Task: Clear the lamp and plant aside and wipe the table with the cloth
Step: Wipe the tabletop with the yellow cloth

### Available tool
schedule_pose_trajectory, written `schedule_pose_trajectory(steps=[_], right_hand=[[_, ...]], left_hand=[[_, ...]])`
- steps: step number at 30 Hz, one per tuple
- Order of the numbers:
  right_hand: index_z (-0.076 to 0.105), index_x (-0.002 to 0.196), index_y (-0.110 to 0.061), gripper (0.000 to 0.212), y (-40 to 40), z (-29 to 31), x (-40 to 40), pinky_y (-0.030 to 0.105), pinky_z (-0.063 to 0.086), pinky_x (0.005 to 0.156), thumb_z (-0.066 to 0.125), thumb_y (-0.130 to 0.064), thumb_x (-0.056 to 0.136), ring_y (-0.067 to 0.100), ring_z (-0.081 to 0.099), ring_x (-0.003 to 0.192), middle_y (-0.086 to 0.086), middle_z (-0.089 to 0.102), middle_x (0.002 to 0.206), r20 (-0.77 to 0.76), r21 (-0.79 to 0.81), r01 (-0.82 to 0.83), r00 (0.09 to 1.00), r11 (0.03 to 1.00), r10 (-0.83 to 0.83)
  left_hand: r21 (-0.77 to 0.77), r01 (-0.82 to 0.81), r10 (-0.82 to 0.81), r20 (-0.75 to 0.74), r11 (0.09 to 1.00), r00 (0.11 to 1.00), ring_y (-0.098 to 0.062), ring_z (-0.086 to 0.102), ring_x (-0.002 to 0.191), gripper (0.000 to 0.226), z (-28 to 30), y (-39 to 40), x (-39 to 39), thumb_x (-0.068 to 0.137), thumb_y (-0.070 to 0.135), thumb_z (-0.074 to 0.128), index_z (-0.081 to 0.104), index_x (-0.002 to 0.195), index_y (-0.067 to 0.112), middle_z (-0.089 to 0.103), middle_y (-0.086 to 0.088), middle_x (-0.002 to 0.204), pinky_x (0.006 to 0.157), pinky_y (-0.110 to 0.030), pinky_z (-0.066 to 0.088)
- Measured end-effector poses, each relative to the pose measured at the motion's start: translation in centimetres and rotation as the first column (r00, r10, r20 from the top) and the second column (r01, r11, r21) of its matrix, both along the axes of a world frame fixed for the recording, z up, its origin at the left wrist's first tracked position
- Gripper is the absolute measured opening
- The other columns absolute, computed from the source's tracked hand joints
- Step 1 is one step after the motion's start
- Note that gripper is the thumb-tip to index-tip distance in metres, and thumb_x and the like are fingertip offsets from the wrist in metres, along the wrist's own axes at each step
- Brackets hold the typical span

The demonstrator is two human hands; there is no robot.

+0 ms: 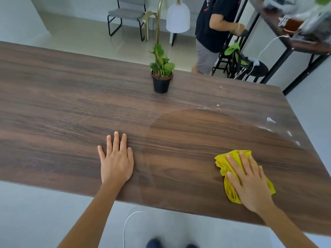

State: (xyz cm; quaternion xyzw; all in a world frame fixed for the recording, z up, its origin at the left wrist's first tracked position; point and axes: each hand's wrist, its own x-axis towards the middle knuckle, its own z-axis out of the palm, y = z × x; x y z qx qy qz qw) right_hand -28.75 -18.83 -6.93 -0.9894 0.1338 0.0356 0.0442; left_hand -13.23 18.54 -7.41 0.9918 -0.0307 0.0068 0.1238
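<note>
The table (53, 90) ran across the middle of the frame, a long dark wood top. The left hand (116, 161) lay flat on it at lower centre, palm down, fingers stretched out and slightly spread, holding nothing. At the lower right the right hand (249, 183) pressed flat on a crumpled yellow cloth (225, 163), fingers extended and a little apart, the cloth showing beyond the fingertips and at both sides of the palm.

A damp, darker patch curved across the wood between the two hands and up toward the right edge, with drops of water (272, 120) glinting near the table's right side.

The plant (161, 68), green leaves in a small black pot, stood upright on the table at upper centre, near the far edge and well apart from both hands. Just behind it rose the lamp (177, 17), a gold curved stem with a white shade hanging at the top of the frame; its base was hidden, so whether it stood on the table or the floor could not be told.

Beyond the table, at upper right, a person (213, 29) in a dark shirt and grey shorts stood beside a black stool (258, 68) and a shelf (295, 33). A grey chair (125, 15) sat at upper left. A white cable (129, 222) trailed on the floor at bottom centre.
</note>
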Motion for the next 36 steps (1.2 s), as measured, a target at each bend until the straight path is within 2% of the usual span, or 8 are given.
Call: schedule_pose_trajectory(steps=[5,9,14,21,25,28,32,36], right_hand=[[0.012,0.151,-0.042,0.064,-0.9,1.5,14.8,0.064,0.002,0.115,0.019,-0.065,0.092,0.044,0.0,0.146,0.015,0.005,0.162,-0.024,0.149,0.492,0.869,0.858,-0.494],[0.009,0.151,-0.043,0.062,8.0,0.7,18.8,0.059,-0.003,0.117,0.021,-0.063,0.094,0.04,-0.004,0.147,0.012,0.001,0.162,-0.055,0.166,0.19,0.982,0.968,-0.183],[0.031,0.146,-0.044,0.054,10.4,-0.5,6.0,0.056,0.02,0.117,0.026,-0.061,0.095,0.034,0.02,0.146,0.005,0.026,0.159,0.114,0.104,-0.192,0.977,0.976,0.18],[0.024,0.148,-0.044,0.061,-6.4,-0.2,-6.1,0.058,0.03,0.11,0.013,-0.067,0.092,0.035,0.026,0.144,0.005,0.028,0.158,0.048,0.015,0.261,0.964,0.965,-0.262],[0.03,0.148,-0.036,0.069,-15.1,-0.1,-2.0,0.065,0.026,0.108,0.019,-0.067,0.088,0.045,0.028,0.14,0.018,0.032,0.154,0.042,0.009,0.521,0.853,0.854,-0.521],[0.023,0.15,-0.037,0.067,-21.0,0.8,5.5,0.064,0.013,0.113,0.02,-0.068,0.09,0.045,0.011,0.144,0.02,0.016,0.159,0.01,0.108,0.625,0.777,0.773,-0.629],[0.008,0.151,-0.039,0.07,-23.0,1.2,17.5,0.062,-0.001,0.115,0.016,-0.071,0.089,0.044,-0.005,0.146,0.019,-0.002,0.161,-0.046,0.172,0.543,0.838,0.822,-0.544],[0.011,0.15,-0.043,0.064,-18.4,0.2,20.5,0.057,0.001,0.118,0.02,-0.066,0.091,0.04,-0.001,0.147,0.014,0.003,0.162,-0.029,0.154,0.23,0.973,0.961,-0.228]], left_hand=[[0.008,-0.002,0.002,-0.024,1.0,1.0,-0.028,0.003,0.148,0.054,0.0,0.0,0.2,0.098,0.036,0.019,0.017,0.15,0.019,0.011,-0.005,0.161,0.116,-0.054,0.003],[0.018,-0.005,0.006,-0.073,1.0,0.997,-0.026,0.001,0.148,0.054,0.3,0.5,0.1,0.098,0.035,0.02,0.018,0.15,0.02,0.009,-0.005,0.161,0.116,-0.055,0.002],[-0.106,-0.063,0.053,-0.092,0.992,0.994,-0.028,0.001,0.148,0.053,2.8,-3.4,1.7,0.095,0.021,0.036,0.028,0.146,0.011,0.011,-0.008,0.16,0.112,-0.064,0.0],[-0.168,0.185,-0.202,-0.094,0.968,0.975,-0.024,-0.003,0.148,0.061,3.1,-20.4,5.1,0.098,0.035,0.029,0.01,0.151,0.01,0.003,-0.006,0.161,0.115,-0.057,-0.002],[-0.17,0.091,-0.117,-0.147,0.981,0.982,-0.025,-0.008,0.148,0.068,1.6,-25.8,6.4,0.097,0.046,0.023,0.003,0.151,0.009,-0.003,-0.01,0.161,0.116,-0.057,-0.004],[-0.02,0.059,-0.061,-0.09,0.998,0.994,-0.027,-0.005,0.148,0.072,0.6,-27.1,6.2,0.095,0.05,0.018,0.004,0.15,0.005,0.001,-0.013,0.16,0.116,-0.056,-0.002],[0.045,0.039,-0.036,-0.069,0.998,0.997,-0.026,-0.004,0.148,0.074,-0.1,-27.4,6.3,0.094,0.053,0.018,0.004,0.15,0.007,0.0,-0.012,0.161,0.117,-0.055,0.0],[0.07,0.026,-0.022,-0.054,0.997,0.998,-0.024,-0.004,0.148,0.073,-0.1,-27.5,6.4,0.095,0.052,0.02,0.006,0.15,0.008,0.002,-0.011,0.161,0.117,-0.054,0.001]])
